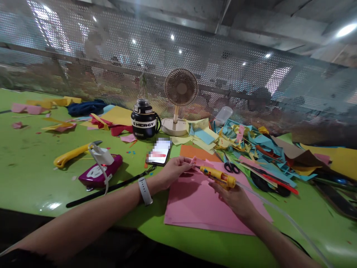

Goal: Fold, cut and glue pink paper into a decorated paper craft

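My left hand (176, 172), with a pale watch strap on its wrist, pinches a small pink paper piece (199, 161) above the pink sheets. Closed around the handle of a yellow glue gun (219, 176) is my right hand (232, 197). The gun's nozzle points left and is close to the left fingertips; whether it touches the paper is too small to tell. Beneath both hands lie large pink sheets (192, 204) on the green table (150, 223). An orange sheet (195, 152) and black-handled scissors (232, 168) lie just beyond.
A lit phone (160, 152), black bottle (143, 121) and fan (180, 89) stand or lie beyond my hands. To the left are a purple power strip (97, 173) and yellow-handled tool (72, 154). Blue and yellow paper scraps (259, 143) pile up at right.
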A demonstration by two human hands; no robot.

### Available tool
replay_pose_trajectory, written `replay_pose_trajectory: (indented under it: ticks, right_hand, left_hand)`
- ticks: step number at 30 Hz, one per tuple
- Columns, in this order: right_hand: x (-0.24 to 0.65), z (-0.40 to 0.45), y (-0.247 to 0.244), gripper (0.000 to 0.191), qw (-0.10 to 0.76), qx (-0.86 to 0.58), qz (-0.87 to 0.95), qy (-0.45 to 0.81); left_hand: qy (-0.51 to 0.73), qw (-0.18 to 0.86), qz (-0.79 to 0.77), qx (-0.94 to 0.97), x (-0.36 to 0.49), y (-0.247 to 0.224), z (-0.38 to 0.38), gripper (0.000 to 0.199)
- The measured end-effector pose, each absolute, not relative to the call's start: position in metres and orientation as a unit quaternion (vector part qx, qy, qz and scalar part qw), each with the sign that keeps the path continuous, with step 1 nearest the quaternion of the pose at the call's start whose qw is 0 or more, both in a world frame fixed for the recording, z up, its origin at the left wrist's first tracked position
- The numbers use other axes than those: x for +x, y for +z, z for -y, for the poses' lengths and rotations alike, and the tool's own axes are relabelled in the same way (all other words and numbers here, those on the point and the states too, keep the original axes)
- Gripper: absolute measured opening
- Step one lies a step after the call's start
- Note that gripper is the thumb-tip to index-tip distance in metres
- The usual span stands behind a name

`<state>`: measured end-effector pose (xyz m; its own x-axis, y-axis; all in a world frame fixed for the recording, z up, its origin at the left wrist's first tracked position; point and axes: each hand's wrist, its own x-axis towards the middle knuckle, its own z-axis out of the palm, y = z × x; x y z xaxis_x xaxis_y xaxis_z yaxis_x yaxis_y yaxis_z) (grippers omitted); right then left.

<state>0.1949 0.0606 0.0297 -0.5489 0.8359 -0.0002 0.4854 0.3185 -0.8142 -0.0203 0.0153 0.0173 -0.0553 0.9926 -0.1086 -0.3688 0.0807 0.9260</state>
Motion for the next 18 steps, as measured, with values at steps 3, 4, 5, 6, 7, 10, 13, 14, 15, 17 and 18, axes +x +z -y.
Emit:
replay_pose_trajectory:
  ticks: [3, 4, 5, 6, 7, 10, 13, 14, 15, 17, 18]
  right_hand:
    - [0.195, -0.061, 0.026, 0.043, 0.233, -0.41, 0.779, 0.414]
    - [0.195, -0.061, 0.025, 0.044, 0.236, -0.41, 0.778, 0.414]
    - [0.196, -0.061, 0.024, 0.045, 0.238, -0.411, 0.778, 0.411]
    - [0.196, -0.062, 0.023, 0.045, 0.238, -0.414, 0.779, 0.407]
    - [0.196, -0.062, 0.022, 0.045, 0.237, -0.418, 0.78, 0.401]
    - [0.196, -0.06, 0.025, 0.045, 0.227, -0.434, 0.781, 0.388]
    - [0.194, -0.057, 0.031, 0.045, 0.214, -0.443, 0.779, 0.389]
    - [0.194, -0.056, 0.033, 0.045, 0.213, -0.439, 0.779, 0.394]
    - [0.194, -0.055, 0.034, 0.045, 0.214, -0.431, 0.78, 0.401]
    - [0.194, -0.055, 0.035, 0.044, 0.218, -0.418, 0.78, 0.411]
    - [0.194, -0.056, 0.034, 0.044, 0.22, -0.418, 0.779, 0.413]
  left_hand:
    - [0.579, 0.585, -0.45, 0.346, -0.02, 0.016, -0.015, 0.031]
    - [0.579, 0.583, -0.455, 0.344, -0.02, 0.016, -0.015, 0.03]
    - [0.577, 0.583, -0.458, 0.342, -0.02, 0.016, -0.015, 0.027]
    - [0.574, 0.584, -0.462, 0.341, -0.021, 0.016, -0.015, 0.025]
    - [0.57, 0.585, -0.465, 0.34, -0.021, 0.016, -0.015, 0.023]
    - [0.556, 0.589, -0.484, 0.332, -0.02, 0.018, -0.013, 0.016]
    - [0.545, 0.588, -0.505, 0.319, -0.02, 0.02, -0.013, 0.013]
    - [0.544, 0.588, -0.508, 0.317, -0.02, 0.02, -0.013, 0.012]
    - [0.543, 0.588, -0.509, 0.316, -0.02, 0.02, -0.013, 0.013]
    - [0.543, 0.59, -0.507, 0.316, -0.019, 0.02, -0.013, 0.015]
    - [0.544, 0.592, -0.504, 0.316, -0.019, 0.02, -0.013, 0.016]
